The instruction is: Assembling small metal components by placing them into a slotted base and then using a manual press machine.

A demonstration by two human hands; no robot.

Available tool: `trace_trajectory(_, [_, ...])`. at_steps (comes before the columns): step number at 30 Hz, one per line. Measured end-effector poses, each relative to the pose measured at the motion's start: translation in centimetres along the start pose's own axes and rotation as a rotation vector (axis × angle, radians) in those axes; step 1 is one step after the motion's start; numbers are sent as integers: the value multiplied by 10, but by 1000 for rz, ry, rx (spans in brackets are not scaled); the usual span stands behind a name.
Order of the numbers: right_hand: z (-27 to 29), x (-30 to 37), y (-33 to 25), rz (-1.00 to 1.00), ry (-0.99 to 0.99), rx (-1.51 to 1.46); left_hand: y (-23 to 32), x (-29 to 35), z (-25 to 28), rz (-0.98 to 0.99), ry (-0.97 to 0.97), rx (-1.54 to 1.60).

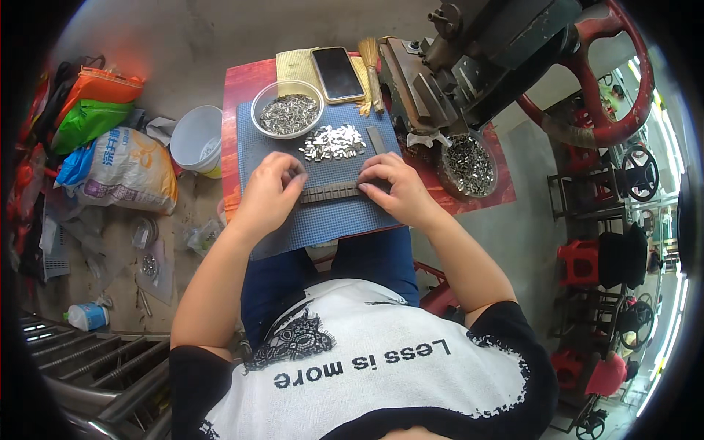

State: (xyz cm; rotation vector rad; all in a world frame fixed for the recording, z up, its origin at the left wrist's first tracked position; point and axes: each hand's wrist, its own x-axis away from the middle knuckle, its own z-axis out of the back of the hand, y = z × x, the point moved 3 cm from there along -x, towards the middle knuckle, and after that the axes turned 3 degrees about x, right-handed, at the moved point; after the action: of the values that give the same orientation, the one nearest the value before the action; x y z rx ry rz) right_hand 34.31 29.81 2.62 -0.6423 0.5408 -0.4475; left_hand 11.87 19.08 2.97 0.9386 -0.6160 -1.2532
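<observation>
A long, notched metal bar (330,193) lies crosswise on the blue woven mat (315,226), near its front. My left hand (275,187) rests at the bar's left end with fingers curled together; whatever is in them is hidden. At the other end, my right hand (396,189) pinches the bar between thumb and fingers. Just beyond the bar is a loose pile of small shiny metal pins (334,143). Behind that stands a clear round bowl (319,95) full of similar pins. A flat grey metal strip (376,139) lies close to my right hand.
A phone (338,73) and a small straw brush (372,73) lie at the back. A hand press (440,88) with a red wheel (587,81) stands right, above a tub of metal pieces (468,167). Left are a white bucket (196,139) and a stuffed sack (125,172).
</observation>
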Motion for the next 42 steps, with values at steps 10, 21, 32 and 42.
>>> trace_trajectory(10, [3, -7, -5, -32, -63, 32, 4, 8, 7, -5, -177, -85])
trace_trajectory(21, [0, -40, 14, -18, 97, 419, -11, -11, 8, -8, 142, -33])
trace_trajectory(32, [-3, -23, -12, -207, 45, -77, -15, -27, -14, -95, 264, -297])
trace_trajectory(42, [-10, -9, -10, 3, -42, 48, -4, 4, -2, 40, 98, 40])
